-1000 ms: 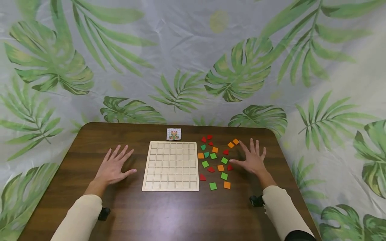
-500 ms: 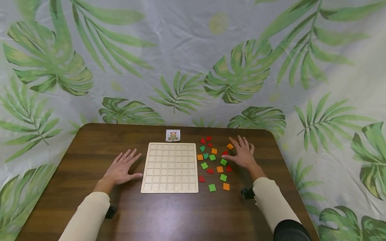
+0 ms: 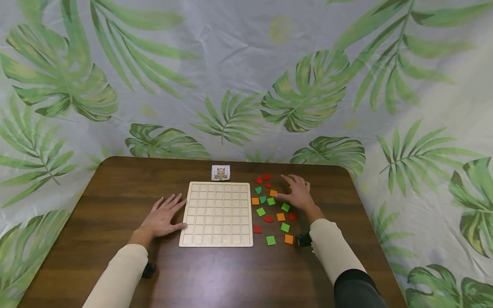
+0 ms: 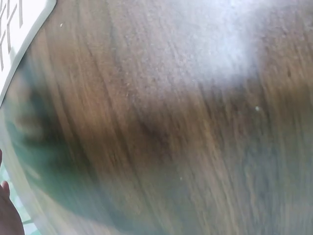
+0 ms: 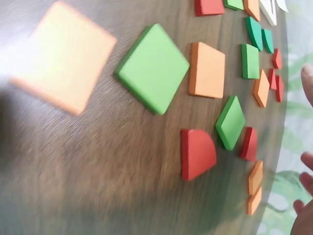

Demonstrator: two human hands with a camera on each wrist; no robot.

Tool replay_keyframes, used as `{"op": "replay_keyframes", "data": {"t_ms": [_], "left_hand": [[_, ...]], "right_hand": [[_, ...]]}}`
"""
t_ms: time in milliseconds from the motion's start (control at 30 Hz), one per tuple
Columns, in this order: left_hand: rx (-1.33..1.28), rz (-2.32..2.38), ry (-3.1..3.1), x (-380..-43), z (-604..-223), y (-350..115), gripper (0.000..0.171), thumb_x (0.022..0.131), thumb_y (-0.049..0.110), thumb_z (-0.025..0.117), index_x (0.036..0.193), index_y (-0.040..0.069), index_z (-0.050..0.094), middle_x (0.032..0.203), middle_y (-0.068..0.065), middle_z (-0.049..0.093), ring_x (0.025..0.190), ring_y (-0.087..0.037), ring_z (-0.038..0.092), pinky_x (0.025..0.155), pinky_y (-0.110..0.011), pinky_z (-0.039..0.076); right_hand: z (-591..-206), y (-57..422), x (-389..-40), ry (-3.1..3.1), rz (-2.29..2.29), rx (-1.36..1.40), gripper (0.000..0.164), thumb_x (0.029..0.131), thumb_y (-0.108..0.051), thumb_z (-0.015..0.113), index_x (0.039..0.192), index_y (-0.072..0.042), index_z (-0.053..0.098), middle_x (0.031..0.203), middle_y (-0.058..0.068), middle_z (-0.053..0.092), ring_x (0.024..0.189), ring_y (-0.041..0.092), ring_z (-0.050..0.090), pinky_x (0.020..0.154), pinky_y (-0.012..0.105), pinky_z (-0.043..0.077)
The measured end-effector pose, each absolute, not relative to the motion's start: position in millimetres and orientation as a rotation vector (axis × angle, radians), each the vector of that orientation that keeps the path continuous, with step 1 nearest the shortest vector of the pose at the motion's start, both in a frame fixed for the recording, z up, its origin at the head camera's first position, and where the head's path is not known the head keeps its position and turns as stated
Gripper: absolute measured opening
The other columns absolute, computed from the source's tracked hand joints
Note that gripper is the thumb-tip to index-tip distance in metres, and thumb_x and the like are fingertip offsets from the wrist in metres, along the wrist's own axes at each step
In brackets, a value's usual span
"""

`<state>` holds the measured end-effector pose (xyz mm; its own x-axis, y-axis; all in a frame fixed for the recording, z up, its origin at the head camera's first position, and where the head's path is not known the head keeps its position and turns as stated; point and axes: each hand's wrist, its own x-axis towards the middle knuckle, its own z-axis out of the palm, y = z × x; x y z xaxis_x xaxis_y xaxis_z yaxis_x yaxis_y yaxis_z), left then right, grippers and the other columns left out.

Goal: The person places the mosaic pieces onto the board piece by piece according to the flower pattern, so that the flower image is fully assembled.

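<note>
In the head view, a pale wooden board [image 3: 216, 216] with a grid of square recesses lies on the table. My left hand [image 3: 159, 221] is at its left edge, fingers spread, with fingertips and thumb right at the rim. My right hand [image 3: 299, 196] is over the scattered flat pieces right of the board, fingers loosely bent and nothing seen in them. Its thumb tip is close to an orange square [image 3: 273, 193], and the hand hides some orange pieces. The right wrist view shows a green square [image 5: 154, 69], a red quarter-round piece [image 5: 197, 153] and a pair of orange squares [image 5: 255, 177].
A small card [image 3: 221, 173] with a coloured grid picture lies behind the board. Teal [image 3: 258, 190] and red pieces [image 3: 267, 176] are among those at the back. A leaf-patterned cloth [image 3: 239, 77] hangs behind the brown table [image 3: 215, 278].
My left hand has moved right, up to the board's edge. My right hand has moved left from beside the pieces to over them, its fingers drawing in. The pieces look unmoved.
</note>
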<state>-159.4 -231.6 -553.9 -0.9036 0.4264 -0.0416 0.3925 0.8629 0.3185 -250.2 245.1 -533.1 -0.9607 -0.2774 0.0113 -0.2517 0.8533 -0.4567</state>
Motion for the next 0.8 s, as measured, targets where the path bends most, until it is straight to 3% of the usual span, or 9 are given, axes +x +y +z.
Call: {"op": "replay_keyframes", "data": {"t_ms": [133, 367, 800], "left_hand": [[0.651, 0.501, 2.919, -162.0, -558.2, -229.3, 0.080, 0.086, 0.053, 0.063, 0.148, 0.009, 0.038, 0.155, -0.019, 0.028, 0.142, -0.040, 0.023, 0.112, -0.060, 0.012], [0.608, 0.560, 2.904, -161.9, -566.2, -229.4, 0.078, 0.086, 0.053, 0.063, 0.148, 0.013, 0.039, 0.155, -0.021, 0.025, 0.142, -0.042, 0.021, 0.111, -0.061, 0.012], [0.582, 0.556, 2.912, -160.6, -571.9, -231.7, 0.078, 0.086, 0.055, 0.061, 0.149, 0.017, 0.038, 0.156, -0.021, 0.024, 0.142, -0.044, 0.018, 0.110, -0.063, 0.015]], "right_hand": [[-537.3, 240.4, -259.1, 2.967, -0.764, -0.430, 0.074, 0.084, -0.042, 0.074, 0.143, -0.009, 0.045, 0.141, 0.021, 0.042, 0.128, 0.043, 0.035, 0.103, 0.063, 0.017], [-542.9, 229.2, -264.6, 2.928, -0.817, -0.404, 0.064, 0.085, -0.035, 0.073, 0.138, -0.006, 0.052, 0.136, 0.021, 0.047, 0.126, 0.044, 0.039, 0.103, 0.070, 0.015], [-549.5, 215.4, -275.1, 2.876, -0.817, -0.407, 0.051, 0.090, -0.028, 0.069, 0.134, -0.004, 0.057, 0.132, 0.021, 0.053, 0.123, 0.043, 0.045, 0.097, 0.060, 0.031]]}}
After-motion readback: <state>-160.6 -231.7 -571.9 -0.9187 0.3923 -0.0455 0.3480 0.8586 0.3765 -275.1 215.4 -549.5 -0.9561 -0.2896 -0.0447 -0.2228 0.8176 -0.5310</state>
